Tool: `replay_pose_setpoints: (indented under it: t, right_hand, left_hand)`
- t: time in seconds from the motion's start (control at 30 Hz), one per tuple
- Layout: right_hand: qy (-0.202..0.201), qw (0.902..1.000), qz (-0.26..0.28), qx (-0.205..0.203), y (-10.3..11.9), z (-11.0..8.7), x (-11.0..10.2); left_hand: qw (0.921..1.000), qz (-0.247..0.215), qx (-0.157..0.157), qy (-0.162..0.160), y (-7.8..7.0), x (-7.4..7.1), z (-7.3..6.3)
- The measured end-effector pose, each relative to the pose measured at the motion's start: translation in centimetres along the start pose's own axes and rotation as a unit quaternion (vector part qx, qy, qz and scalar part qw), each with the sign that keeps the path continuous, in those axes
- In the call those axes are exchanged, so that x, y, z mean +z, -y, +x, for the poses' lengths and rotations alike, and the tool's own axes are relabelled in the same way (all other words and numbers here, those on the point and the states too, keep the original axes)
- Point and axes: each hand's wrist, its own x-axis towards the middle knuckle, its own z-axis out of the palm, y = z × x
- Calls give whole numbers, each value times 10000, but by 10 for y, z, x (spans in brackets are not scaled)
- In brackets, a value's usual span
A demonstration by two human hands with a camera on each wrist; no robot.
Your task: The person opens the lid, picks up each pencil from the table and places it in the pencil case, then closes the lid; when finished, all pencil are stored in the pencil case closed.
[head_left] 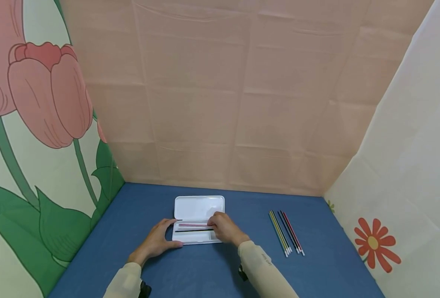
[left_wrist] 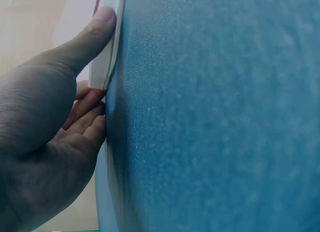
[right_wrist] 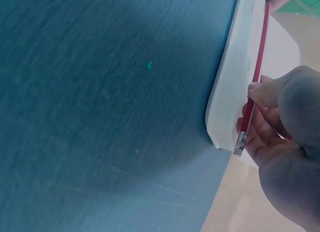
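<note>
A white pencil case [head_left: 201,237] lies on the blue table with its lid [head_left: 199,207] folded back. My left hand [head_left: 155,241] holds the case's left end, thumb at the near edge and fingers toward the back; the left wrist view shows the thumb on the case wall [left_wrist: 103,62]. Between thumb and fingers my right hand [head_left: 225,228] pinches a red pencil [right_wrist: 259,57] near its eraser end, over the case. Nearer the front, a black pencil [head_left: 190,231] lies lengthwise in the case. The right fingers hide part of the case's right side.
To the right, several pencils lie side by side on the blue table [head_left: 242,207], including yellow pencils [head_left: 278,231] and a red pencil [head_left: 293,232]. A beige sheet [head_left: 220,103] stands behind the table. Printed panels flank it on both sides.
</note>
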Motion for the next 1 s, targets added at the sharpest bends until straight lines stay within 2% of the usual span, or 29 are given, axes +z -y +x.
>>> replay_pose_setpoints:
  t: [0.4, 0.67, 1.0]
  right_hand:
    - [284, 9991, -286, 159, 7, 9, 5]
    - [326, 9981, -230, 475, 12, 12, 6]
    - [439, 9974, -202, 532, 13, 12, 7]
  left_hand:
    - [10000, -10, 5, -14, 1, 1, 2]
    - [10000, -41, 14, 15, 2, 2, 2]
    - [10000, -26, 26, -23, 3, 2, 1]
